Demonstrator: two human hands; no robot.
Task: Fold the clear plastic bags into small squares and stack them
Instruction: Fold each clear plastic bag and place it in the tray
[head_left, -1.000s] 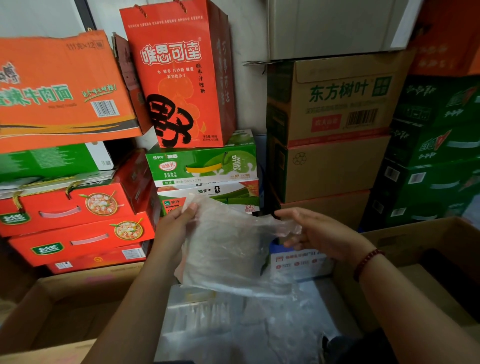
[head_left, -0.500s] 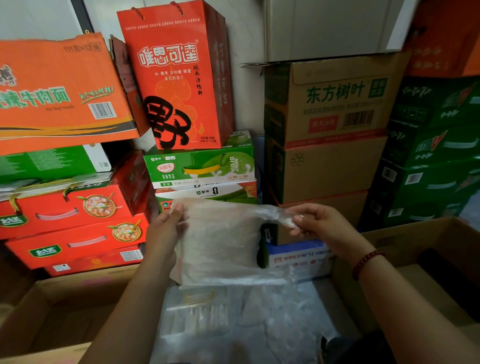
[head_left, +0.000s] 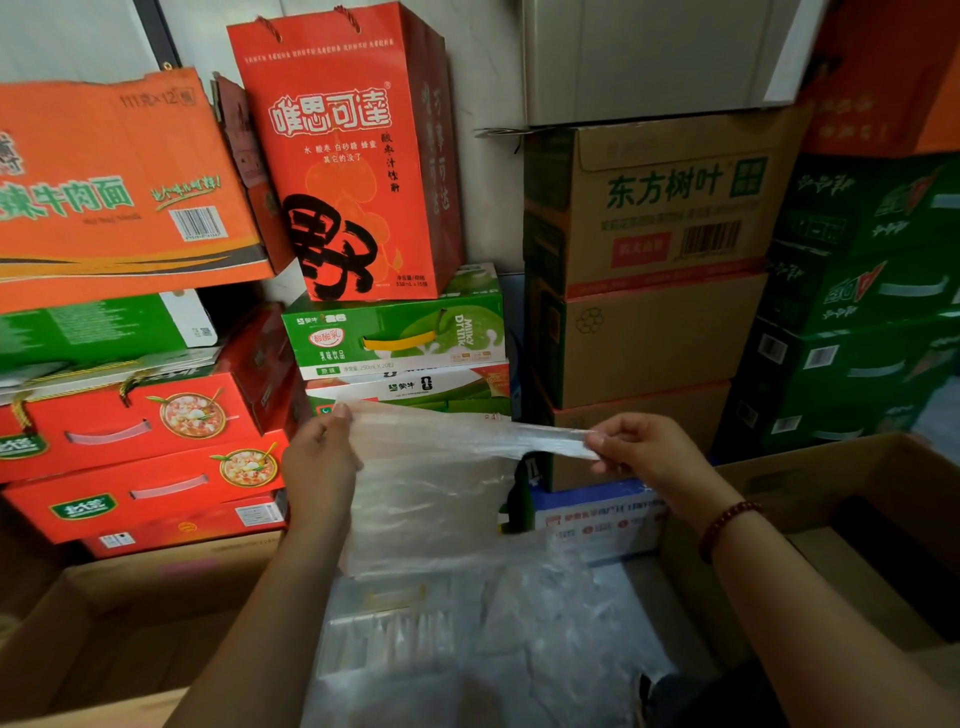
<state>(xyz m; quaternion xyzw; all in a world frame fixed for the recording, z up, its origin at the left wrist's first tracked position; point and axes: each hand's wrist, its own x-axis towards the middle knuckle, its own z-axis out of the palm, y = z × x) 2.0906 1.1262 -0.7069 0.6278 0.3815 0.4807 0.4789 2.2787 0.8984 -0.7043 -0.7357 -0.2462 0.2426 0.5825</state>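
A clear plastic bag hangs in the air at the middle of the view, stretched out by its top edge between two hands, its body drooping down below the left hand. The left hand pinches the bag's top left corner, thumb tip up against the plastic and fingers curled behind it. The right hand pinches the narrow, drawn-out right end of the bag between thumb and forefinger; a red bead bracelet sits on that wrist. Below the bag, nearer the person, lies a heap of more clear plastic, with a clear moulded tray showing through it. On the near left is an open brown carton, its inside dim; on the near right another open carton, also dark within. Beyond the hands stand closed stacked goods: red gift boxes at far left, green milk drink cases under a tall red paper bag in the middle, brown cartons and dark green cases to the right.
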